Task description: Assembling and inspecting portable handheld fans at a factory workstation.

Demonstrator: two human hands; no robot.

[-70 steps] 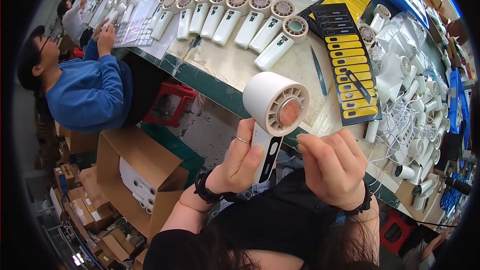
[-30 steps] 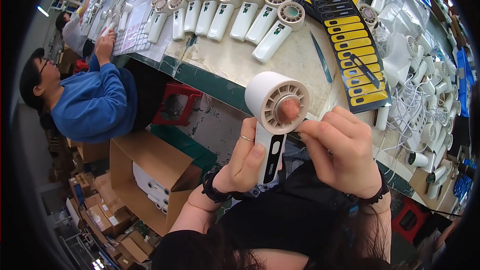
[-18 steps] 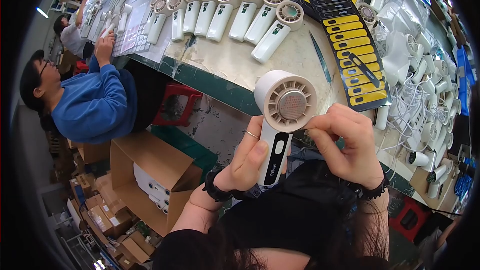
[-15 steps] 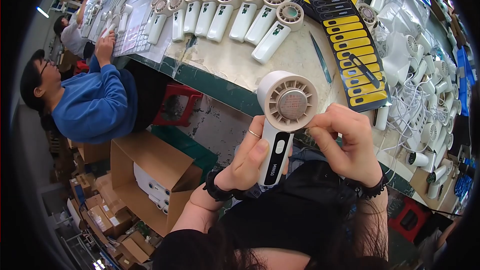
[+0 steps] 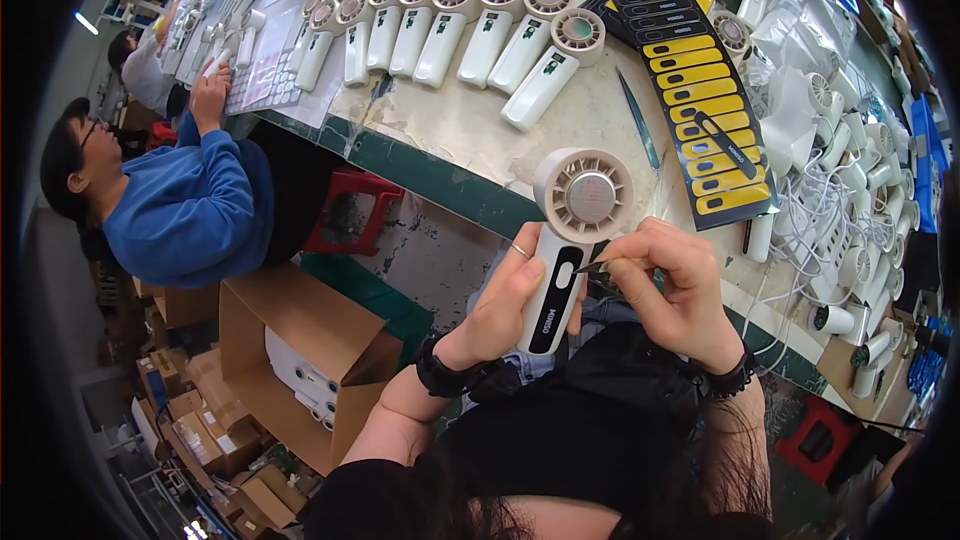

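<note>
A white handheld fan [image 5: 586, 190] is upright in front of me, its round grille with a silver centre facing up at me. My left hand [image 5: 510, 292] is closed around its handle. A black oval panel [image 5: 549, 312] with a white slide switch [image 5: 565, 275] covers the front of the handle. My right hand [image 5: 672, 285] pinches a small thin dark piece [image 5: 594, 267] between thumb and forefinger. The piece's pointed end is at the panel's edge, beside the switch; I cannot tell whether it touches.
Several similar fans [image 5: 440, 45] lie in rows on the table. Blue tweezers [image 5: 637, 118] lie near a yellow and black sticker sheet [image 5: 712, 125]. White cables [image 5: 797, 240] and more fans are heaped at right. A person in blue [image 5: 195, 205] works at left, beyond an open carton [image 5: 300, 325].
My right hand has moved down from beside the fan's round head to beside the switch, and the dark piece now shows. The fan has shifted and leans more to the right.
</note>
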